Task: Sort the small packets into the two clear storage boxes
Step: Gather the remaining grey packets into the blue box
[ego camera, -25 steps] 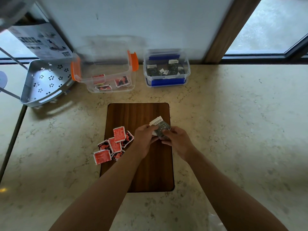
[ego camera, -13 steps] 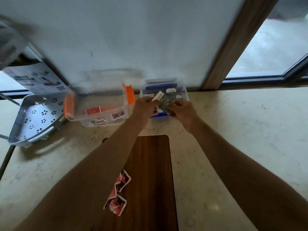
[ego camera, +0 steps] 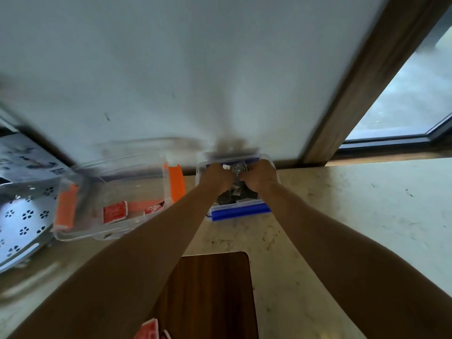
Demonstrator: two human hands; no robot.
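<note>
Both my hands reach over the clear box with blue clips (ego camera: 238,212) at the back of the counter. My left hand (ego camera: 216,176) and my right hand (ego camera: 258,176) pinch a small stack of dark grey packets (ego camera: 236,168) between them, above the box. More dark packets (ego camera: 234,195) lie inside it. To the left stands the clear box with orange clips (ego camera: 175,183), holding red packets (ego camera: 115,211). A few red packets (ego camera: 149,330) lie on the wooden board (ego camera: 212,294) at the bottom edge.
A grey perforated basket (ego camera: 22,216) sits at the far left with a printed sheet (ego camera: 22,157) behind it. A white wall rises right behind the boxes. A wooden window frame (ego camera: 367,77) stands at the right. Marble counter (ego camera: 354,204) extends right.
My hands carried the dark packets from the wooden board forward to above the blue-clipped box. The view tilted up and toward the wall.
</note>
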